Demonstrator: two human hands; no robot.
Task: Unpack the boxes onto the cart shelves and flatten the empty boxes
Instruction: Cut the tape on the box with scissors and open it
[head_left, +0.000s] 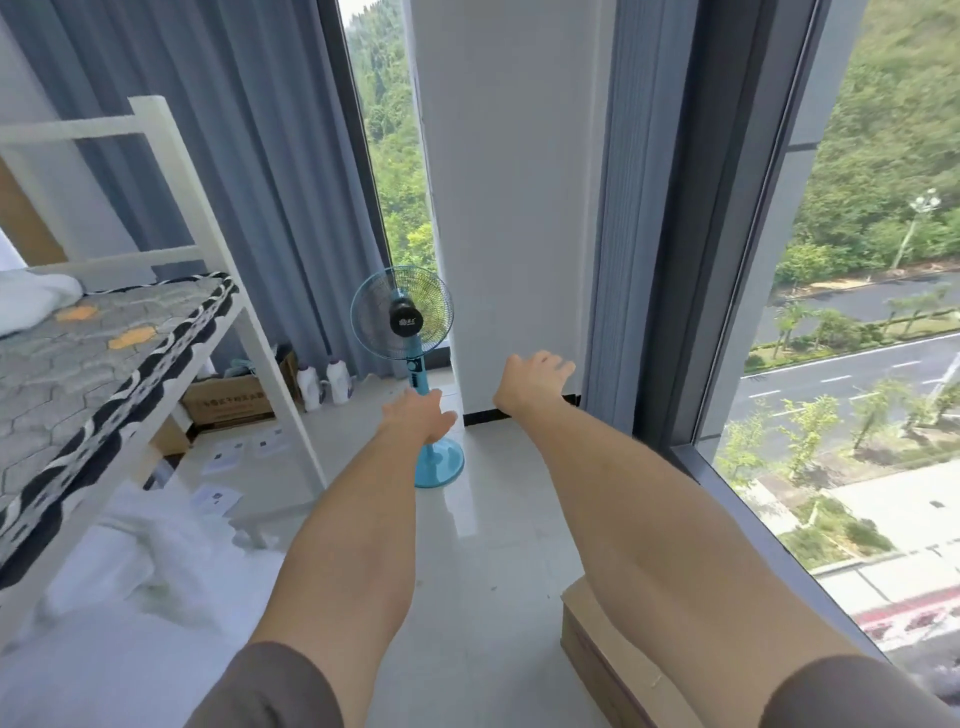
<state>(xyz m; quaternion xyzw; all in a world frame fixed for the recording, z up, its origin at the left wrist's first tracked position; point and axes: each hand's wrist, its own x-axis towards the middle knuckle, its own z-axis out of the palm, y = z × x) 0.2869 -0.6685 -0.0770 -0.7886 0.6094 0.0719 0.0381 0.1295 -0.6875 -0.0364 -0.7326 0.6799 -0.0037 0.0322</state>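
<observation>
Both arms reach straight out over the pale floor (498, 519); the left hand (415, 415) is held flat with fingers loose, its grip wide open and empty, and it hangs in front of the stem of a blue fan (410, 364) without my being able to say whether it touches it; the right hand (532, 382) is likewise spread, fingers relaxed, its grip open and holding nothing, set against the foot of a white pillar (509, 208). A brown box (597, 639) lies on the floor under the right forearm, near the window (857, 312), partly hidden by the arm; whether it is flattened I cannot tell. A second box (228, 402), open at the top, sits on the floor under the white bed frame (208, 218) at the left, with two white bottles (324, 384) just beside it. On the frame lies a mattress (93, 353) with a grey hexagon pattern and a black-and-white edge; white bedding (130, 597) is heaped below it; a few papers (223, 467) lie scattered on the floor near the bed leg. Grey curtains (249, 156) hang behind the fan; beyond the glass are a road and green trees.
</observation>
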